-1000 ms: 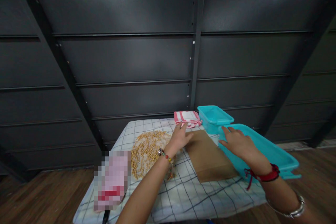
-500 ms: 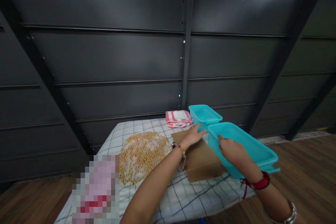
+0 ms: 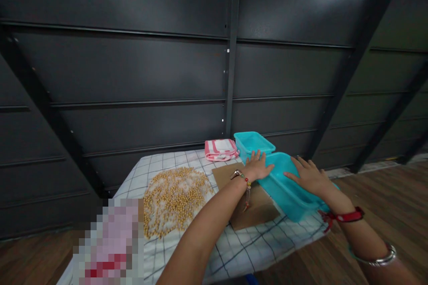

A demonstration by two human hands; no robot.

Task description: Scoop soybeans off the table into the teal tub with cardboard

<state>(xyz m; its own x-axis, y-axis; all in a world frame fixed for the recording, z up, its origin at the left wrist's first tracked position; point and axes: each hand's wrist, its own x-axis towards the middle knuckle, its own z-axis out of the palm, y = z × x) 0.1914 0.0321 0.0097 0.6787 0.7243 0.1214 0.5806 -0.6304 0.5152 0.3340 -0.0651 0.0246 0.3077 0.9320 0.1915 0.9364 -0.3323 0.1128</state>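
Fingers (image 3: 253, 156) fan out on the left hand (image 3: 256, 170), palm down, where the far part of the card (image 3: 259, 205) meets the corner of the large bin (image 3: 280, 193); whether they press on anything, I cannot tell. The right hand (image 3: 312, 181) has its fingers spread too, thumb apart, over the right side of the large bin — contact with the rim cannot be made out. This turquoise bin lies along the right edge of the cloth (image 3: 236, 254), just beside the card, its open top facing up. Behind it, near the left fingertips, stands the small bin (image 3: 256, 140) of the same colour, and left of that a folded pink-and-white towel (image 3: 221, 149). The brown card lies flat, partly under the left forearm, which wears a beaded bracelet (image 3: 246, 182). Left of the card, yellow beans (image 3: 177, 200) mixed with white grains spread over the checked cloth — and nearer the person, at the left edge, sits a pinkish item (image 3: 117, 227), pixelated beyond recognition. A red band (image 3: 349, 215) circles the right wrist.
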